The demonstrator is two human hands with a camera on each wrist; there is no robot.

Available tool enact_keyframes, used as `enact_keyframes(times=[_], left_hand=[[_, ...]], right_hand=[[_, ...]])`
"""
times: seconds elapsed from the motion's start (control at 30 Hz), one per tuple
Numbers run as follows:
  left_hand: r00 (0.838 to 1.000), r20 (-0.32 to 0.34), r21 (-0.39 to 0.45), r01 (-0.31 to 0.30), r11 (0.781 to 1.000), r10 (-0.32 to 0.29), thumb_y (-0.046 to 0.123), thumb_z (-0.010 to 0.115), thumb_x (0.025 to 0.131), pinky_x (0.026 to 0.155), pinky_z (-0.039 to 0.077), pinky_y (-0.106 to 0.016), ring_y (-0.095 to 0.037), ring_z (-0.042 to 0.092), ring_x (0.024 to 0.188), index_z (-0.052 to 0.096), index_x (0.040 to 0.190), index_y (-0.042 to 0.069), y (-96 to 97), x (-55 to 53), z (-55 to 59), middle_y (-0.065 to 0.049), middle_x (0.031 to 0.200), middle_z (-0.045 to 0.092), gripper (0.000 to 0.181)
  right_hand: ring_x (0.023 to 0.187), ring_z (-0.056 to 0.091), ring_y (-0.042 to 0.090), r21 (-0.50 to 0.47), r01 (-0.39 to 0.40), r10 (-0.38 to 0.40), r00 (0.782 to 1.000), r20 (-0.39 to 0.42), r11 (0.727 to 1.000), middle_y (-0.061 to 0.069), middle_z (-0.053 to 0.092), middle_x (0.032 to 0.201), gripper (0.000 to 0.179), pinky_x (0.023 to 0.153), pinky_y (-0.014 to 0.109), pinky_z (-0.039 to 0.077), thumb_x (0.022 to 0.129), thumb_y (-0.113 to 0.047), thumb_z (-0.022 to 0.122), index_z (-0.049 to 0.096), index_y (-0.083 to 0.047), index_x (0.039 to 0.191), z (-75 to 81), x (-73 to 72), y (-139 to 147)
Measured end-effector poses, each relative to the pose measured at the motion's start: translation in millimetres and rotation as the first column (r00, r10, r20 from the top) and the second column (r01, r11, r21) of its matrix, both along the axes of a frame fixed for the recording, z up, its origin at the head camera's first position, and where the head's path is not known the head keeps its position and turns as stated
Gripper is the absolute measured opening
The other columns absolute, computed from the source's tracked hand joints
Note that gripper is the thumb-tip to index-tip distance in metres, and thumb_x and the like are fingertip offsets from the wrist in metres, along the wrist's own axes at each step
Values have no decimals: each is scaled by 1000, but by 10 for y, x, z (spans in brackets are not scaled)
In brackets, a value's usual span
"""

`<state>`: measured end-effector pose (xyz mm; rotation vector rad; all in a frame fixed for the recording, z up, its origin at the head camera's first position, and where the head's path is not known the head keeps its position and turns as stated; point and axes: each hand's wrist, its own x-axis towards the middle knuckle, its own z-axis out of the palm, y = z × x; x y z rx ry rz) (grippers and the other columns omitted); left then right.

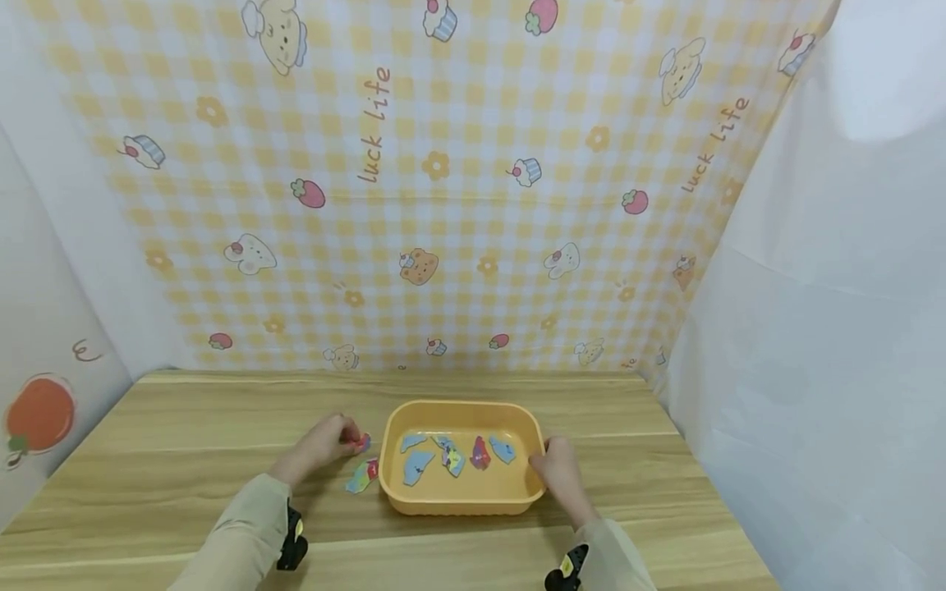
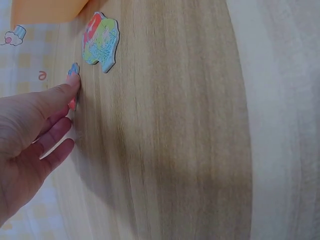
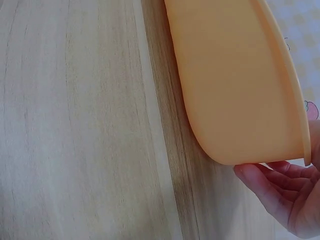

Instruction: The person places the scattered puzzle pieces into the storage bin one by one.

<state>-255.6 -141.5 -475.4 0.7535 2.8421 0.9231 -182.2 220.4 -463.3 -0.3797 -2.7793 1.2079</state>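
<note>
My left hand [image 1: 319, 450] is at the left of a yellow-orange plastic bin [image 1: 473, 491]. Between thumb and fingers it pinches a small red and blue puzzle piece [image 2: 73, 104], tilted on edge in the left wrist view. Close by on the table lies another flat puzzle piece [image 2: 101, 42], printed red, green and light blue, beside the bin's left end. Several irregular pieces, mostly blue, lie spread on the bin's floor, among them a red one [image 1: 480, 453]. At the bin's right end, my right hand [image 1: 565, 478] grips the rim, thumb over it and fingers against the outer wall.
The bin stands on a wood-grain table [image 1: 244, 410]. Behind the table hangs a yellow checked cloth [image 1: 473, 230] with cartoon prints. White cloth [image 1: 828, 328] closes off the right side, and a pale printed sheet [image 1: 44, 328] the left.
</note>
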Motion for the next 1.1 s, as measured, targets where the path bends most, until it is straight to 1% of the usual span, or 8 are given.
enact_keyframes(times=[0.1, 0.17, 0.3, 0.43, 0.63, 0.8, 0.9, 1.1], left_hand=[[1000, -8, -4, 14, 1000, -14, 3, 71, 73, 62, 48, -24, -13, 55, 68, 62, 76, -2, -2, -15, -7, -6, 74, 61, 10], [1000, -17, -24, 20, 1000, -20, 5, 71, 74, 60, 46, -22, -13, 54, 68, 61, 76, -1, -1, -17, -8, -5, 74, 61, 11], [999, -46, -84, 15, 996, -19, 7, 70, 76, 60, 44, -22, -13, 51, 68, 60, 75, 1, 12, -11, -7, -4, 74, 57, 12], [997, -70, -126, 15, 992, -24, 7, 68, 78, 58, 41, -21, -12, 47, 68, 58, 75, 3, 29, 4, -4, -4, 75, 54, 11], [995, -99, -148, 16, 989, -31, 6, 68, 77, 55, 40, -19, -10, 46, 65, 55, 71, 5, 39, 5, -13, -3, 73, 52, 14], [996, -87, -127, -13, 992, 2, 8, 69, 76, 57, 42, -20, -11, 47, 65, 55, 72, 4, 25, 16, -25, -4, 74, 52, 15], [995, -100, -93, -26, 995, 16, 10, 69, 76, 56, 42, -20, -11, 47, 65, 55, 71, 5, 16, 10, -16, -4, 74, 51, 16], [995, -92, -34, -35, 999, 32, 10, 69, 77, 56, 44, -19, -10, 49, 65, 55, 77, 3, 31, 6, 74, -4, 76, 52, 15]], right_hand=[[52, 54, 14, 17, 13, -13, 1000, 5, 1000, 13, 59, 67, 10, 43, 24, 47, 69, 4, 54, 59, 10, 77, 9, -2, 1], [54, 55, 15, 22, 13, -13, 1000, 17, 1000, 15, 60, 69, 12, 44, 25, 49, 70, 4, 54, 59, 11, 78, 17, -1, 1], [58, 57, 16, 34, 11, -12, 999, 37, 999, 17, 62, 73, 16, 47, 26, 50, 70, 4, 55, 60, 12, 84, 21, -6, 5], [61, 60, 18, 34, 6, -8, 999, 51, 999, 21, 64, 79, 23, 49, 26, 52, 71, 4, 54, 59, 14, 91, 33, -16, 4], [63, 60, 18, 53, 0, -4, 997, 76, 999, 22, 64, 82, 29, 51, 27, 52, 71, 4, 55, 58, 16, 97, 77, -12, -25], [61, 60, 17, 52, 4, -10, 994, 106, 999, 21, 64, 81, 29, 49, 25, 52, 73, 5, 55, 57, 16, 100, 77, -20, -42], [63, 60, 18, 53, 4, -10, 993, 118, 999, 21, 63, 82, 29, 51, 25, 52, 74, 5, 55, 57, 15, 101, 90, -30, -45], [62, 57, 17, 84, 1, -11, 994, 113, 996, 17, 61, 77, 20, 51, 26, 52, 72, 5, 57, 58, 13, 91, 133, -52, -37]])
